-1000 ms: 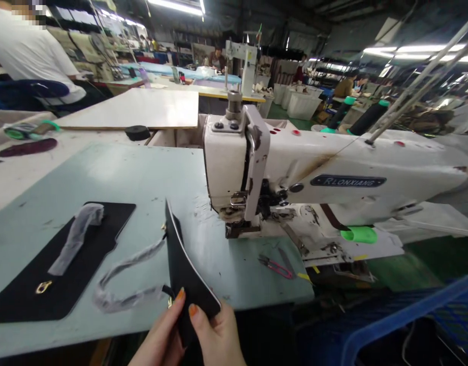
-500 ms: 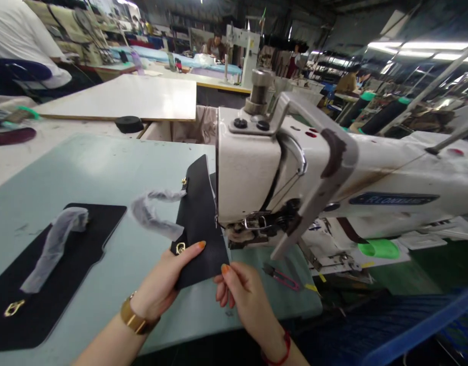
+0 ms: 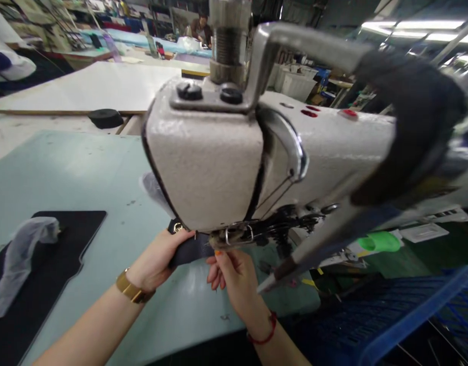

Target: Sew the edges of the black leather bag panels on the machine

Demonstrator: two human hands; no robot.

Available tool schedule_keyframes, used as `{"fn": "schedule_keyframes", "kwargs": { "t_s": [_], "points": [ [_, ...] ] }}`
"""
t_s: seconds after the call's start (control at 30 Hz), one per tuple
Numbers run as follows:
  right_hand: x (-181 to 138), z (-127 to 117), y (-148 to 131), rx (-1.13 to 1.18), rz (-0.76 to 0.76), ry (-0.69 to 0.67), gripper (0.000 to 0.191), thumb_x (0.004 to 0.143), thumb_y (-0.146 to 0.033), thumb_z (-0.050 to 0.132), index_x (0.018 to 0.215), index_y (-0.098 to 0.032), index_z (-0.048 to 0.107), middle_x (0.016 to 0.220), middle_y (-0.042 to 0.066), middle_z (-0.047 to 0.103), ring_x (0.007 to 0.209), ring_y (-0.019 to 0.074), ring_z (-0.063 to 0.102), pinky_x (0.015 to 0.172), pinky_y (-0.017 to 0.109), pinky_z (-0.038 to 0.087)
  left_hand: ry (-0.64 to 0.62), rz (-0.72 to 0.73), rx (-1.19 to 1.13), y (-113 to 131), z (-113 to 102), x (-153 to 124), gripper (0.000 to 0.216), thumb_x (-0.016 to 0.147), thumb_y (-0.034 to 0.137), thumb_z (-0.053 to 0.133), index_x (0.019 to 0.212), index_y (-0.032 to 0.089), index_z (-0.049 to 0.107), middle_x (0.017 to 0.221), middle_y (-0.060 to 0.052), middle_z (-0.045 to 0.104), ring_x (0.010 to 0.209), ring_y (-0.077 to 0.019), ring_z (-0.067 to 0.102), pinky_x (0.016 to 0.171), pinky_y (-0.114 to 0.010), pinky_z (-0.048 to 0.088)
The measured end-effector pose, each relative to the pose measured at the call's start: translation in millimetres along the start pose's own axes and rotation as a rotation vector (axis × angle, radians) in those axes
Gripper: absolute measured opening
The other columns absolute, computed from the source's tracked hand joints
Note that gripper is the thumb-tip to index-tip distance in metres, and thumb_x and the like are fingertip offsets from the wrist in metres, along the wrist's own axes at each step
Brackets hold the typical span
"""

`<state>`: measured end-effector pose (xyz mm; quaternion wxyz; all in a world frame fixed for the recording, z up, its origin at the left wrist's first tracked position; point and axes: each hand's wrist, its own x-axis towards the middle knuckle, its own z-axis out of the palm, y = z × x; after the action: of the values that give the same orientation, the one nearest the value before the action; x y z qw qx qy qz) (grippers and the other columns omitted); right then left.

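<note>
- The black piece [image 3: 190, 251] is held low under the head of the sewing machine [image 3: 207, 162], on or just above the pale green tabletop [image 3: 85, 168]. Most of it is hidden by the machine's casing.
- The left hand [image 3: 157, 254] is closed on the piece's left end, with the thumb laid on top, just beside the gold ring [image 3: 176, 227] fixed to it.
- The right hand [image 3: 234, 269] is set at the near edge of the piece, and its fingers [image 3: 217, 259] are pinched on that edge directly below the needle area.
- A second ago the piece was held upright near the front edge of the tabletop, well apart from the machine. Half a second ago it was leaned against the front of the machine head. It has now been lowered and slid in beneath the head.
- The view has been brought much closer as well, so the machine head fills the middle of the picture.
- From this it is judged that the piece has been carried to the stitching point and is being lined up there. Whether it already lies under the presser foot cannot be told, since that spot is hidden.
- The plastic-wrapped strap [image 3: 153, 188] joined to the piece is seen trailing off behind the machine head on its left.
- Further left, a black panel [image 3: 73, 234] with its own wrapped strap [image 3: 20, 254] is left lying untouched where it was before.
- A gold bracelet [image 3: 132, 291] is worn on the left wrist and a red cord [image 3: 264, 335] on the right.
</note>
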<state>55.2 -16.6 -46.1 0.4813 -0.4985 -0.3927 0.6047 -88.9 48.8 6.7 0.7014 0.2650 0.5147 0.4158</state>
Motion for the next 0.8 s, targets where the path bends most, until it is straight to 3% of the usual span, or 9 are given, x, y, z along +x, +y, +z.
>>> {"fn": "schedule_keyframes", "kwargs": {
  "t_s": [0.23,0.53,0.63,0.8],
  "points": [
    [3.0,-0.4,-4.0,0.002,0.006,0.032,0.057,0.091,-0.063,0.05,0.078,-0.011,0.068,0.056,0.003,0.065,0.041,0.0073,0.054,0.042,0.017,0.033,-0.037,0.02,0.03,-5.6,-4.0,9.3,0.025,0.056,0.023,0.082,0.077,0.013,0.075,0.071,-0.005,0.075,0.061,-0.0176,0.064,0.06,-0.025,0.052],
    [0.8,-2.7,-2.5,-0.069,-0.022,0.027,0.058,0.094,-0.064,0.046,0.081,-0.012,0.068,0.058,0.003,0.066,0.043,0.0075,0.055,0.044,0.018,0.034,-0.019,0.04,0.001,-4.7,-3.5,7.1,0.023,0.056,0.028,0.088,0.07,0.016,0.073,0.066,-0.001,0.072,0.061,-0.0147,0.066,0.056,-0.019,0.054],
    [0.3,-3.0,-4.3,-0.092,-0.035,0.034,0.058,0.093,-0.064,0.046,0.08,-0.012,0.068,0.059,0.003,0.066,0.044,0.0077,0.055,0.045,0.018,0.035,-0.083,0.035,0.049,-6.4,-10.4,9.6,0.027,0.06,0.033,0.087,0.076,0.015,0.076,0.073,-0.004,0.075,0.064,-0.0149,0.066,0.058,-0.019,0.054],
    [-1.9,-0.8,-8.5,-0.092,-0.033,0.029,0.054,0.092,-0.062,0.049,0.08,-0.013,0.067,0.059,0.002,0.065,0.043,0.0075,0.054,0.044,0.017,0.035,-0.259,-0.012,0.215,-3.9,-19.6,3.9,0.03,0.074,0.037,0.08,0.094,0.014,0.076,0.1,-0.012,0.076,0.084,-0.0205,0.069,0.073,-0.025,0.056]
  ]
}}
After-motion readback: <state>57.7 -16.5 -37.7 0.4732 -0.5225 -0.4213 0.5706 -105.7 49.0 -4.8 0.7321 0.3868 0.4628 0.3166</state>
